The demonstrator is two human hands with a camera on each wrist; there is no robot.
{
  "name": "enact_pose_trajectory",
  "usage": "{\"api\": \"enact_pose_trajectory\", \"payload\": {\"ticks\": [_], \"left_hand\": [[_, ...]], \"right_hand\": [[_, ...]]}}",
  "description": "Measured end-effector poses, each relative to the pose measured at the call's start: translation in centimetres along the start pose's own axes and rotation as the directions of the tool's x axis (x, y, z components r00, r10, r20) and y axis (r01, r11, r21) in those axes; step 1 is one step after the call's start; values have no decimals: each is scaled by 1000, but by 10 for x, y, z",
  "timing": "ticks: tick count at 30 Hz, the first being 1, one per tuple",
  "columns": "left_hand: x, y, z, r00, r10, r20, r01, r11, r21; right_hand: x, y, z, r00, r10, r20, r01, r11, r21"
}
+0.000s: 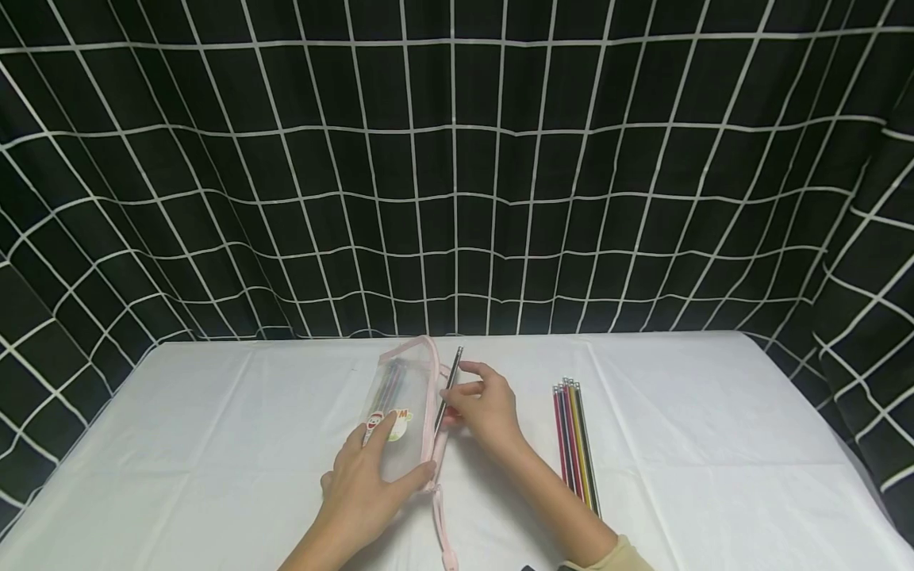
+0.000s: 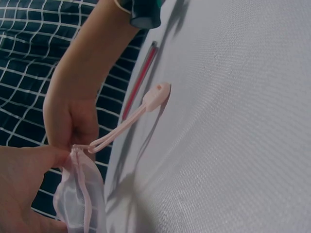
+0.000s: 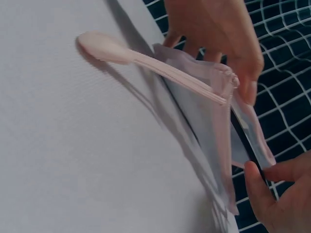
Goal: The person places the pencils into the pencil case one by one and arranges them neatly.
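A see-through mesh pencil case (image 1: 410, 456) with pink edging lies in the middle of the table, several pencils (image 1: 388, 388) showing through it. My left hand (image 1: 367, 484) holds the case at its near part, thumb at the zipper edge and fingers over the printed side. Between thumb and fingers, my right hand (image 1: 485, 404) pinches a dark pencil (image 1: 451, 381) at the unzipped side. In the right wrist view that pencil (image 3: 241, 133) runs into the opening between the pink edges. From the case's near corner hangs a pink strap (image 2: 156, 96).
Right of my right forearm lies a bundle of pencils (image 1: 574, 444) in red, dark and yellow, partly covered by that arm. White cloth (image 1: 714, 444) covers the table. Behind it hangs a black curtain (image 1: 471, 166) with a white grid.
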State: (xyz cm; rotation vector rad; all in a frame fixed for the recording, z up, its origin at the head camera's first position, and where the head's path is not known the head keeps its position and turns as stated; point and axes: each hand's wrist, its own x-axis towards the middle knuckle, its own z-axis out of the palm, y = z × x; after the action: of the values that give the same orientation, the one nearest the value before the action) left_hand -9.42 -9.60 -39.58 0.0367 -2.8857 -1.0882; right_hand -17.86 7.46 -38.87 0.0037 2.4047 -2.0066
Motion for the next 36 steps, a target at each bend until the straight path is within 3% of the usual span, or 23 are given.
{"api": "enact_pose_trajectory", "payload": {"ticks": [7,23,36], "left_hand": [[0,0,0,1000,4,1,-4,1000,4],[0,1,0,1000,-6,14,6,1000,-4],[-1,1,1,1000,-4,-1,4,1000,-2]], "right_hand": [[-3,4,5,999,-11,43,15,996,-90],[0,8,7,997,33,66,-34,999,1],[-4,0,-8,998,39,42,-40,999,22]]}}
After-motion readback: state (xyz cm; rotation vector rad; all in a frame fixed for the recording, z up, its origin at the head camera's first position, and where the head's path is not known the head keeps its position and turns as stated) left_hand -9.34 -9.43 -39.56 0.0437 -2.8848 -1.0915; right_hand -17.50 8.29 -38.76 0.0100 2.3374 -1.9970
